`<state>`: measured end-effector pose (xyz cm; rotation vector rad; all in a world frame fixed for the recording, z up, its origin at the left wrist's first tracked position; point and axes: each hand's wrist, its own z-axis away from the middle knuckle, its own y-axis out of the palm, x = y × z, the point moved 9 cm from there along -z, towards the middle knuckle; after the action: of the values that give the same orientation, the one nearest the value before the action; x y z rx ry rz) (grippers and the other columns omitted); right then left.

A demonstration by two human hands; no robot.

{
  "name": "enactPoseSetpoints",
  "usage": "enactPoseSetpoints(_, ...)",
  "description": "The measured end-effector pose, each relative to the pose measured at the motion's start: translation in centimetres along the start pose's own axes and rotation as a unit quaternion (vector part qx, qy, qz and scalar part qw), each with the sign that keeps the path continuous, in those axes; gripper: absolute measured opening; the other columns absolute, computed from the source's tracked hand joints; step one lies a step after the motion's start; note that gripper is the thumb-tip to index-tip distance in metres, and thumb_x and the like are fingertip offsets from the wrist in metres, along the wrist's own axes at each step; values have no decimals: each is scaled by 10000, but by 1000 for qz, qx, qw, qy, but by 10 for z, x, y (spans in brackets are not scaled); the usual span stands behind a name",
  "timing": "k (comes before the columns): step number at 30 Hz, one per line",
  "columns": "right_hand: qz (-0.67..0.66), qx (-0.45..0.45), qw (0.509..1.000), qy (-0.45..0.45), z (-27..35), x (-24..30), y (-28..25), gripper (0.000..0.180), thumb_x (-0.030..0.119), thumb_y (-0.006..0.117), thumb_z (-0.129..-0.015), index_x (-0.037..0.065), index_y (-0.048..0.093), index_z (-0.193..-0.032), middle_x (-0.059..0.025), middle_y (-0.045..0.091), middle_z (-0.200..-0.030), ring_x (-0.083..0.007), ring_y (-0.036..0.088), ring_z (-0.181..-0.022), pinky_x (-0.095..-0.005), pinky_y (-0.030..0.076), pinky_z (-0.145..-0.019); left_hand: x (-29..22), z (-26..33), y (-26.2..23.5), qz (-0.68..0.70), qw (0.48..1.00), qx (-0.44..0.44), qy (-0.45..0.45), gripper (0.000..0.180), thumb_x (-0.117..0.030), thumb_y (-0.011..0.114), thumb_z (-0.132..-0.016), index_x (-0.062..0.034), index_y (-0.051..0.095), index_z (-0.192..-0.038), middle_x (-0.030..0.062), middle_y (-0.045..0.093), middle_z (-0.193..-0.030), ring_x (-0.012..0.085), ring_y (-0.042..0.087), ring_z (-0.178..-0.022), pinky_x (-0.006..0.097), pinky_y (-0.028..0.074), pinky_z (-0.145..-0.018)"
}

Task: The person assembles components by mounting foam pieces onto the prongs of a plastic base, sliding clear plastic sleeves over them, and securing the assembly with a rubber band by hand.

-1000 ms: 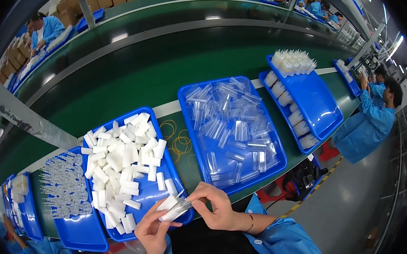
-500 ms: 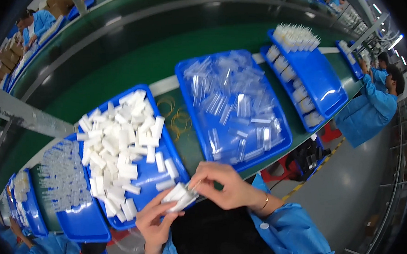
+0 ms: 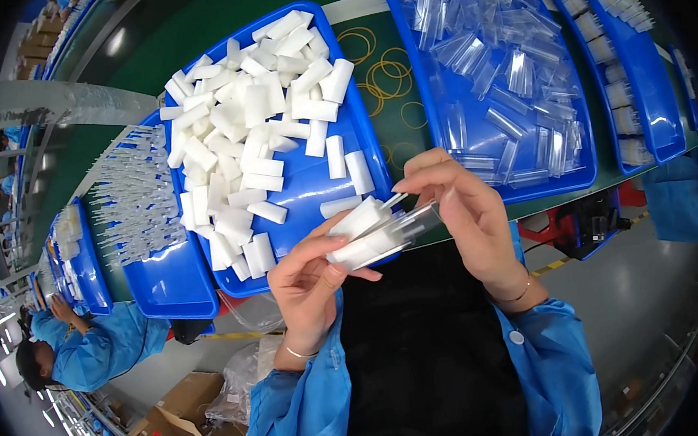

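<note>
My left hand [image 3: 309, 280] is closed around a small bundle of white foam-like blocks [image 3: 367, 245], with its thumb on the near side. A clear plastic sleeve [image 3: 420, 222] and a thin white stick [image 3: 395, 200] stick out of the bundle's right end. There my right hand [image 3: 470, 217] has its fingers curled, the index fingertip at the stick and the thumb beside the sleeve. What it pinches is too small to make out. Just beyond lies a blue tray [image 3: 315, 207] heaped with loose white blocks [image 3: 257, 106].
Yellow rubber bands [image 3: 387, 76] lie on the green bench between the trays. Right of them is a blue tray [image 3: 458, 172] of clear sleeves; farther right, stacked trays [image 3: 659, 116]. Left, a tray [image 3: 175, 285] holds many clear thin pieces. A co-worker [image 3: 101, 348] sits at left; open cardboard boxes [image 3: 189, 419] are below.
My view has swung, so the trays appear higher and further right. My right hand has opened its pinch somewhat and drawn back from the bundle's end, exposing the stick and sleeve.
</note>
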<state>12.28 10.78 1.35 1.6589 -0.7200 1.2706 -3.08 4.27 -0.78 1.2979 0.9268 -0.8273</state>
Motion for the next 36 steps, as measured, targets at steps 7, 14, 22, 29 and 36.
enactPoseSetpoints(7, -43, -26, 997, -59, 4, -10, 1, 219, 85, 431, -902, -14, 553, -1054, -112, 458, -1088, -178, 421, -1082, -321, 291, -950, 4, -1, 5, 53, 998, 20, 27, 314, 4, 602, -793, 46, 539, -1097, 311, 424, -1237, 379, 547, -1033, 427, 575, -687)
enactPoseSetpoints(14, -171, -36, 984, -29, 3, -16, 9, 327, 101, 415, -892, -13, 444, -1198, -141, 437, -1233, -212, 396, -1177, -341, 287, -994, 14, -1, 2, 15, 999, -31, -23, 620, -97, 707, -727, 68, 412, -1246, 259, 510, -1168, 361, 580, -985, 424, 582, -637)
enactPoseSetpoints(22, -216, 5, 976, 0, -2, -21, 24, 420, 98, 421, -889, 1, 315, -1284, -166, 434, -1250, -236, 397, -1206, -359, 302, -999, 19, 1, 5, 37, 998, -10, -40, 647, -100, 739, -693, 107, 420, -1216, 253, 529, -1143, 342, 595, -959, 423, 574, -681)
enactPoseSetpoints(29, -193, 20, 981, 5, 2, -21, 40, 557, 329, 418, -914, -8, 233, -1317, -255, 409, -1273, -312, 431, -1191, -386, 393, -943, 12, 2, 10, 68, 998, -13, -11, 620, -86, 736, -700, 109, 434, -1205, 243, 555, -1109, 322, 607, -934, 429, 566, -724)
enactPoseSetpoints(36, -208, 38, 977, -20, 4, -20, 45, 563, 323, 447, -905, 0, 236, -1316, -256, 422, -1259, -326, 432, -1188, -400, 390, -949, 22, 12, -7, 8, 999, -40, 4, 692, -197, 775, -637, 117, 473, -1175, 201, 565, -1124, 250, 574, -1005, 349, 436, -910)
